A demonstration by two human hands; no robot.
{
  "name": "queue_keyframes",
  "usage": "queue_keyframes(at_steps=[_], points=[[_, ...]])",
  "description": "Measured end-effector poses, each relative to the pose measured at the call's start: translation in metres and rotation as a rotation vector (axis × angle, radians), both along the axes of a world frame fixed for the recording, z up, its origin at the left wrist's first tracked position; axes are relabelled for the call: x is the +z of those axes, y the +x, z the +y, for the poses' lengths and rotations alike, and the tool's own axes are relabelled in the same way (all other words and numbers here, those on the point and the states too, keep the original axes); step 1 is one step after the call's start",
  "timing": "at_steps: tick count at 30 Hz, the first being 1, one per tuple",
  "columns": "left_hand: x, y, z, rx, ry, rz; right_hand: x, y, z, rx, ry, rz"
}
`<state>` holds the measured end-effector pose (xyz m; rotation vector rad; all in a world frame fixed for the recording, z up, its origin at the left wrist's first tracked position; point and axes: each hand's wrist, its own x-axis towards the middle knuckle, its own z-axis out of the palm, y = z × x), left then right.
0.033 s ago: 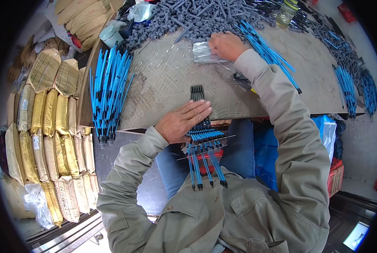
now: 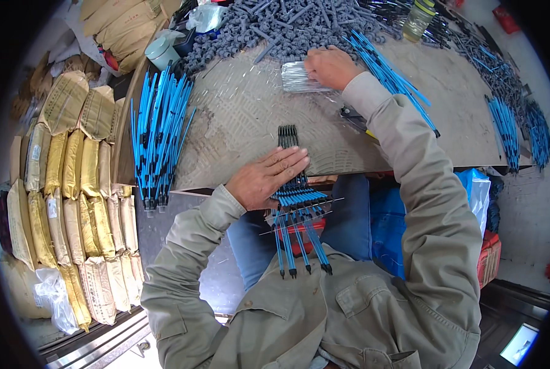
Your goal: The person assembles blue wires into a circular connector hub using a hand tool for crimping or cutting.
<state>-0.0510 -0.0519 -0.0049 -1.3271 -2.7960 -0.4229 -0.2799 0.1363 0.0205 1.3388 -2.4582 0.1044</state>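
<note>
My left hand [image 2: 269, 176] lies flat, fingers stretched out, across a row of thin blue-and-black rods [image 2: 299, 195] at the table's near edge. Their black ends [image 2: 287, 133] rest side by side on the table beyond the fingers; the other ends hang over my lap. Thin metal wires [image 2: 331, 201] run crosswise through the row and stick out at its sides. Farther off, my right hand [image 2: 333, 67] is closed, its fingertips at the right end of a pile of straight metal wires [image 2: 298, 77]. The back of that hand hides what the fingertips hold.
Grey plastic parts [image 2: 287, 24] are heaped along the back. Bundles of blue rods lie at the left [image 2: 159, 135] and right [image 2: 389, 74]. Pliers [image 2: 352, 115] lie under my right forearm. A mug [image 2: 162, 51] and a jar [image 2: 418, 19] stand behind; stacked sacks [image 2: 72, 166] fill the left.
</note>
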Motion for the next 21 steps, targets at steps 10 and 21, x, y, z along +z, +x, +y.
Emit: queue_keyframes(at_steps=[10, 21], points=[[-0.004, 0.001, 0.000, -0.005, 0.035, -0.021, 0.001, 0.013, 0.003, -0.074, -0.116, -0.027], [-0.001, -0.002, 0.001, -0.007, 0.000, -0.015, -0.027, 0.127, 0.045, -0.021, -0.166, -0.266]])
